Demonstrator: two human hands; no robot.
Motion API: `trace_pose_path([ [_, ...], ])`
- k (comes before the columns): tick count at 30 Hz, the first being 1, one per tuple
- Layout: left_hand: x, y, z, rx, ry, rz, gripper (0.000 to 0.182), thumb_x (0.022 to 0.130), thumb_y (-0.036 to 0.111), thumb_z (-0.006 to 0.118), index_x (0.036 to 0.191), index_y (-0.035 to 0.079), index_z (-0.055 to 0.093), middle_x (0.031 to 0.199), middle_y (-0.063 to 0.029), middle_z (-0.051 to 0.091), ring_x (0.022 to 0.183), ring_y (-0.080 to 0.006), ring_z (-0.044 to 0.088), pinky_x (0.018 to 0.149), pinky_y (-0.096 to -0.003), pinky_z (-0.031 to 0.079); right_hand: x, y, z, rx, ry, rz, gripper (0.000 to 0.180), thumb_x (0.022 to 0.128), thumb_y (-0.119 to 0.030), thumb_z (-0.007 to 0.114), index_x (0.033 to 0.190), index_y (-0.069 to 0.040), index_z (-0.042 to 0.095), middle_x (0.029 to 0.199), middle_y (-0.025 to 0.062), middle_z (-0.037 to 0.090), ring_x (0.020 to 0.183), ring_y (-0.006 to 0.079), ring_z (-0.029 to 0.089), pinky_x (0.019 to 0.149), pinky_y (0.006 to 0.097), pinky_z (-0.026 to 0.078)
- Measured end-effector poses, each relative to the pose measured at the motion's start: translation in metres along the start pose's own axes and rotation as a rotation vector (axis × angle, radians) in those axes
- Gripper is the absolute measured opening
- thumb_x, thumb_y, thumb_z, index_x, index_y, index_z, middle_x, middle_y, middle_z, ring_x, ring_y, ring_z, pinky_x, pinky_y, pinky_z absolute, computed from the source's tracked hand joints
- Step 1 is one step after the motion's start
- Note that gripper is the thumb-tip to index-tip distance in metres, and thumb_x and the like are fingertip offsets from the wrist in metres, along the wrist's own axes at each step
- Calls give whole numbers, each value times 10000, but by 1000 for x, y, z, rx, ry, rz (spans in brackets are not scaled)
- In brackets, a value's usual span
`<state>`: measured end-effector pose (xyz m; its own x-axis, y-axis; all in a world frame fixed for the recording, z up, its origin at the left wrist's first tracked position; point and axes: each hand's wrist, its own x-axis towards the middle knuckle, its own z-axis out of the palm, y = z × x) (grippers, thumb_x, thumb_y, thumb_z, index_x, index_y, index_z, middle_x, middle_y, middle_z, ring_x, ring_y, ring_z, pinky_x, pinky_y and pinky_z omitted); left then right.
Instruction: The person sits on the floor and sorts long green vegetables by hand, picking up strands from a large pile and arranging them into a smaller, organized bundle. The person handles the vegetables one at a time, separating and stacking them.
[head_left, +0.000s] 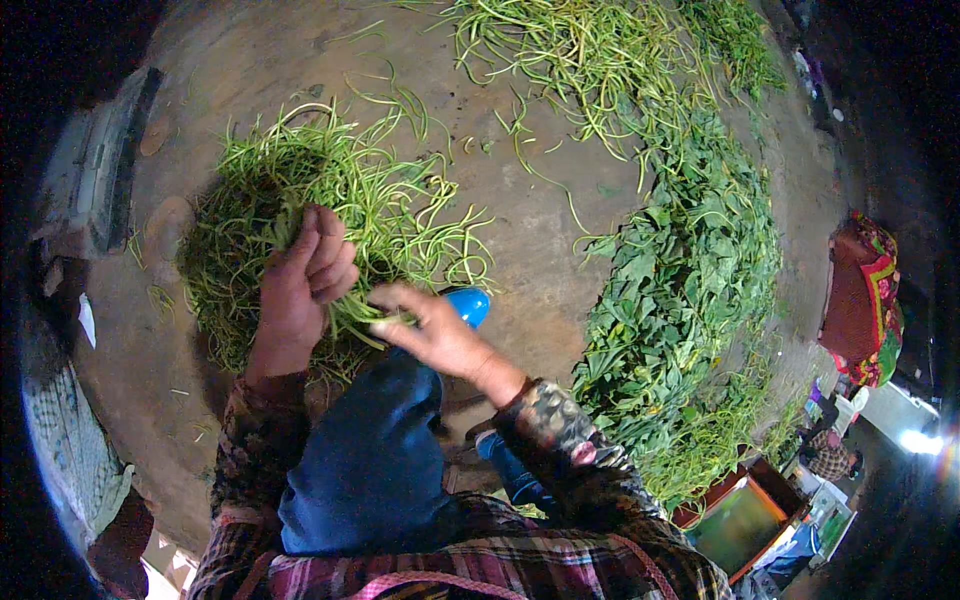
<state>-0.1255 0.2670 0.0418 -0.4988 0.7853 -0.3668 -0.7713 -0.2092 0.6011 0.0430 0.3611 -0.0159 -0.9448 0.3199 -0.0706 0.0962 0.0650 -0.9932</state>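
Note:
My left hand (307, 285) is curled around a bunch of green stems, whose feathery tips (289, 217) stick out above the fist. Below the fist, the lower ends of the bunch (356, 311) reach to my right hand (442, 330). That hand is blurred, with stems lying between its thumb and fingers. Both hands are over a large heap of long green stems (405, 202) on the floor. Beside my right hand is a shiny blue rounded thing (470, 306), perhaps a shoe tip, partly hidden by the hand.
A long bank of leafy greens (682, 262) lies to the right, with a pile of pale stems (577, 45) at its far end. A wooden-framed box (739, 517) and a red floral cloth-covered thing (862, 300) are at the right. A person (829, 454) is farther off.

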Motion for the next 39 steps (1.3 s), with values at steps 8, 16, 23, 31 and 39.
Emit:
trace_pose_path([
  [8,3,4,-17,114,215,-17,235,1004,298,552,968,68,581,567,105,266,465,-24,242,406,-223,168,-8,142,-89,-925,293,758,413,917,-279,553,1231,-19,489,828,227,690,751,423,672,662,505,539],
  [16,6,6,-22,74,251,20,202,1007,264,546,949,72,578,579,110,275,482,-24,247,438,-219,191,41,57,16,-228,-200,214,631,841,-87,608,1433,-89,386,1142,226,639,950,395,642,858,435,519],
  [23,-11,30,-27,209,339,24,284,1037,350,463,891,109,499,606,81,257,512,-38,239,464,-230,204,56,89,-157,-902,366,682,434,827,-217,677,1216,-52,575,1033,232,664,937,409,644,820,481,528],
  [31,-41,37,-51,139,240,2,289,1039,300,466,993,28,550,587,79,276,454,-37,244,412,-227,203,39,153,-179,-1283,19,775,439,871,-315,628,1207,-39,569,1137,194,656,958,360,671,815,450,557],
  [39,-96,21,-56,266,358,-45,307,1021,333,496,986,37,569,592,75,306,471,-49,263,440,-243,214,-6,9,-18,-585,-299,139,313,840,-142,626,1149,-100,657,1027,232,663,908,424,640,805,476,535],
])
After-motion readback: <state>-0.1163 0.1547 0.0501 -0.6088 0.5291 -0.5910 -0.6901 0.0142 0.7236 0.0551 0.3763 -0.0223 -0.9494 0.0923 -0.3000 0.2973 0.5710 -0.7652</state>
